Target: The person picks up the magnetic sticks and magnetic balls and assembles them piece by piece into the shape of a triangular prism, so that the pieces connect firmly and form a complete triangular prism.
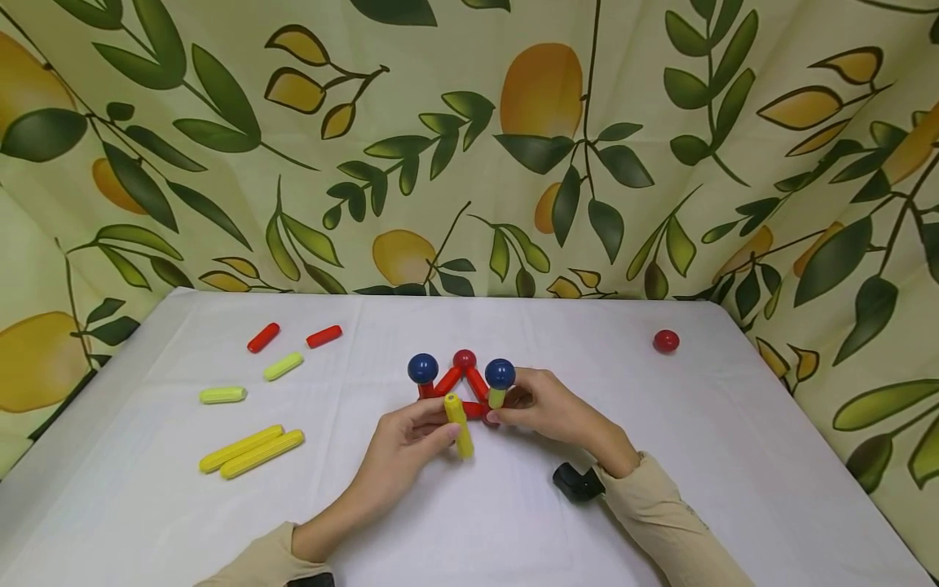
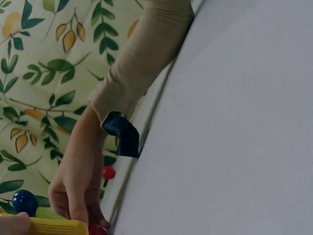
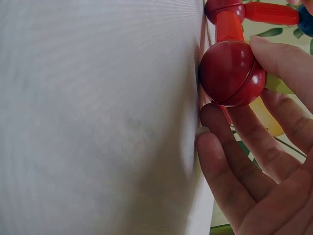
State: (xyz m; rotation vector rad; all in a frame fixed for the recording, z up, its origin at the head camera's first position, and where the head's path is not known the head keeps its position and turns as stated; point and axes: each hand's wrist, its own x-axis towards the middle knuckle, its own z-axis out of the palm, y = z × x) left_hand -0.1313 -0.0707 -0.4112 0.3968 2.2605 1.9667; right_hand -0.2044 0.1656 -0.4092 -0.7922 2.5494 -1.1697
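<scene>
My left hand (image 1: pixel 411 440) pinches a yellow ribbed rod (image 1: pixel 460 428) between thumb and fingers, held nearly upright in front of a magnetic rod-and-ball structure. Red rods (image 1: pixel 448 381) and red balls (image 1: pixel 465 359) form its triangular base. At its front right corner, my right hand (image 1: pixel 553 408) holds the corner red ball (image 3: pixel 227 73), fingertips against it. From that corner rises a light green rod (image 1: pixel 497 398) topped by a blue ball (image 1: pixel 500 374). A second blue ball (image 1: pixel 422 368) tops an upright red rod at the left corner, partly hidden by my left hand.
On the left of the white table (image 1: pixel 367 522) lie two yellow rods (image 1: pixel 262 453), two light green rods (image 1: pixel 223 395) and two red rods (image 1: pixel 263 337). A loose red ball (image 1: pixel 666 341) sits at the back right. Patterned cloth (image 1: pixel 440 163) hangs behind the table.
</scene>
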